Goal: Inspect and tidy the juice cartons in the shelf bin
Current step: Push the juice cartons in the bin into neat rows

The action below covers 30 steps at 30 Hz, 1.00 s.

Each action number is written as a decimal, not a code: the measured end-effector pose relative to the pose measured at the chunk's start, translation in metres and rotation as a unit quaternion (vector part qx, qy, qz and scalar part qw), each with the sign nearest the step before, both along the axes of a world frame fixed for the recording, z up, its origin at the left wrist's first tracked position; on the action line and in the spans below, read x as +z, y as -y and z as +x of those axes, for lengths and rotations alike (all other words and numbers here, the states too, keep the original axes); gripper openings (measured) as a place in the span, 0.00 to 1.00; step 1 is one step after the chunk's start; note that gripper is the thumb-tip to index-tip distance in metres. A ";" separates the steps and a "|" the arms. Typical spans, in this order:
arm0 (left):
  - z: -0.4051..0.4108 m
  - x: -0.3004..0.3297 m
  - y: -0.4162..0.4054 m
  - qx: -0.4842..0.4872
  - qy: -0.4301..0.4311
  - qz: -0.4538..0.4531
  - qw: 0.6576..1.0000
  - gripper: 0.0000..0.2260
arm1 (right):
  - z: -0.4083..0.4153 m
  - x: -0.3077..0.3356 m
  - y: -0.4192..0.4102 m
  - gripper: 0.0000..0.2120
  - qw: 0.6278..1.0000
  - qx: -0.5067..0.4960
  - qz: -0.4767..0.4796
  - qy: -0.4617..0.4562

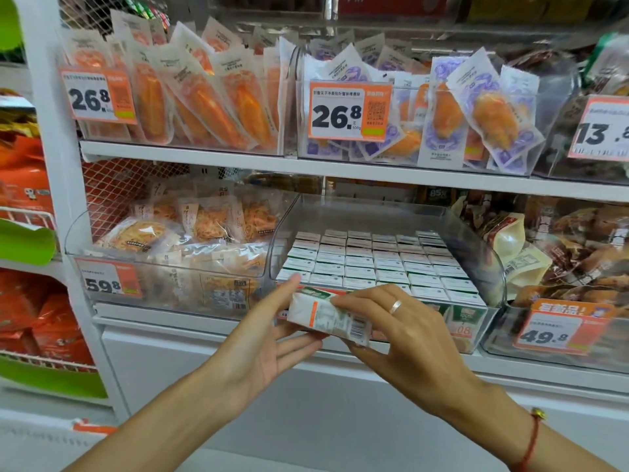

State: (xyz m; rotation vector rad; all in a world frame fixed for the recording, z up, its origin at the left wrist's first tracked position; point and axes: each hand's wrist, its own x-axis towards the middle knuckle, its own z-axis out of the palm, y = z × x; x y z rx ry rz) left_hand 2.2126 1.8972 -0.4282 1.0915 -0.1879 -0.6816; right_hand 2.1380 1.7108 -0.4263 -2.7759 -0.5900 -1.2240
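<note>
**One carton out of the bin, held between both hands**

We hold a single juice carton [328, 316] on its side in front of the clear shelf bin [490, 267], just below the bin's front lip. Our right hand [405, 328] grips it from above and the right, fingers curled over its top face and the thumb hidden behind it; a ring sits on one finger and a red cord circles the wrist. Our left hand [269, 335] lies nearly flat, palm turned towards the carton, with straight fingers touching its left end and underside and the index finger pointing up past the bin's front corner. The carton's printed side panel with a barcode faces us.

The other cartons [374, 264] stand upright in tight rows that fill the bin floor wall to wall, their white tops level. The bin's side walls rise well above those tops, and the front wall is lower, so there is open room above the rows beneath the upper shelf [306, 168]. A bin of snack packets [177, 240] touches the left wall, and another bin [558, 267] sits against the right wall. Below our hands the white cabinet front [340, 403] runs plain.
</note>
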 end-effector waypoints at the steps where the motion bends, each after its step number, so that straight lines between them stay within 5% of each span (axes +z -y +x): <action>1: 0.000 -0.001 -0.001 0.000 -0.001 -0.001 1.000 0.24 | 0.001 0.000 -0.001 0.23 1.000 0.004 -0.004 -0.006; 5: 0.001 -0.002 -0.002 0.035 0.014 0.007 0.999 0.23 | 0.005 -0.004 -0.006 0.21 0.994 0.022 0.058 -0.089; 12: -0.006 0.005 0.000 0.083 0.204 0.095 0.971 0.23 | 0.005 -0.011 -0.013 0.16 0.930 0.057 0.288 -0.220; 19: -0.014 0.009 0.002 0.032 0.345 0.082 0.934 0.29 | 0.003 -0.004 -0.006 0.35 0.864 0.122 0.394 -0.290; 25: 0.010 0.020 0.002 0.096 0.428 0.101 0.893 0.23 | 0.015 0.005 0.003 0.28 0.942 0.034 0.288 -0.169; 30: 0.071 0.013 -0.002 0.267 0.532 0.248 0.764 0.20 | 0.059 0.034 0.022 0.20 0.978 -0.016 0.208 -0.013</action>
